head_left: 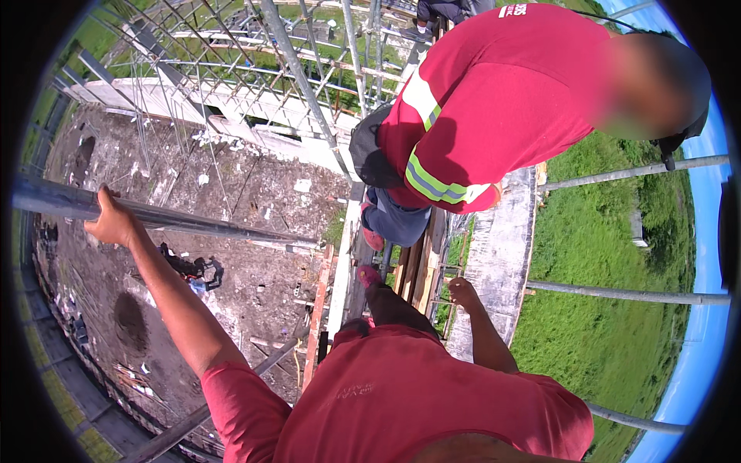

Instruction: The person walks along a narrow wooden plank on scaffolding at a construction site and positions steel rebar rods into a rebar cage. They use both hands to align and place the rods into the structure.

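My left hand (112, 220) is wrapped round a long grey metal pipe (201, 222) that reaches across the left side, high above the dirt ground. My right hand (465, 295) hangs at the right with its fingers curled, near the edge of a pale concrete beam (500, 247); whether it holds anything is too small to tell. My pink-shod foot (367, 275) stands on narrow wooden planks (413, 282). Just ahead, a co-worker (486, 116) in a red shirt with reflective bands bends over the beam, one hand partly hidden.
Scaffold tubes (351, 54) and a white wall (224, 119) rise ahead. Another person (436, 11) is at the top edge. Horizontal poles (625, 295) stick out rightward over grass far below. Dirt ground (154, 324) with debris and dark figures lies far below on the left.
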`<state>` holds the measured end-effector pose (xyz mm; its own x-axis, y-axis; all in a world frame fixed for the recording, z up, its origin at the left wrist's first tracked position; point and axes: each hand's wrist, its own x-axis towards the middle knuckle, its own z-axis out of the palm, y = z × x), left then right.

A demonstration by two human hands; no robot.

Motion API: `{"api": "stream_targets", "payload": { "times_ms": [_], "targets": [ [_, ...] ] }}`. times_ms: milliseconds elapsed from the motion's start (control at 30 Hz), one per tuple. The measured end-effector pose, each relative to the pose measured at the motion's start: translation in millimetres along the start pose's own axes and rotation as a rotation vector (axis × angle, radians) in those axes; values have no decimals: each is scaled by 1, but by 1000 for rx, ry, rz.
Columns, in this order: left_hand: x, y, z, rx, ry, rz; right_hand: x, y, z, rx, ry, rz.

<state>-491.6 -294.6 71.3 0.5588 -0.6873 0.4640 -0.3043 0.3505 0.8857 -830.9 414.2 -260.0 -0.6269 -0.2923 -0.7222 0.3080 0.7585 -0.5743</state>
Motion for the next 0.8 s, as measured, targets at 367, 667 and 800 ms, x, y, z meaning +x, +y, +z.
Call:
{"api": "stream_targets", "payload": {
  "times_ms": [367,667,800],
  "targets": [
    [-4,4,1,-26,29,8,85,-61,32,-313,-126,9],
    [-2,7,-4,143,197,47,118,-97,84,-189,-488,128],
    [-7,20,-4,125,168,-44,125,-96,91,-255,-523,33]
  ]
}}
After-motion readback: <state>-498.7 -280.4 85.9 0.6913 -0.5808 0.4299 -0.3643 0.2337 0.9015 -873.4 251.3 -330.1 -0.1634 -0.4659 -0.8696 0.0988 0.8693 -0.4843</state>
